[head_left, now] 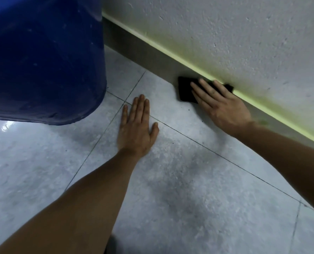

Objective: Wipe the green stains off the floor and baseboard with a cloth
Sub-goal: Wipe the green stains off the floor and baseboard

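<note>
A dark cloth (pixel 185 88) lies pressed against the grey baseboard (pixel 148 52) where it meets the tiled floor (pixel 189 180). My right hand (pixel 222 105) lies flat on the cloth with fingers spread, pushing it onto the baseboard. A yellow-green stain (pixel 262 101) runs along the top edge of the baseboard and up the lower wall. A small green smear (pixel 262 122) shows on the baseboard just beside my right wrist. My left hand (pixel 137 125) rests palm down on the floor, fingers apart, holding nothing, to the left of the cloth.
A large blue plastic barrel (pixel 42 61) stands on the floor at the left, close to the wall. The rough white wall (pixel 225 33) fills the upper right. Dark grout lines cross the pale floor tiles.
</note>
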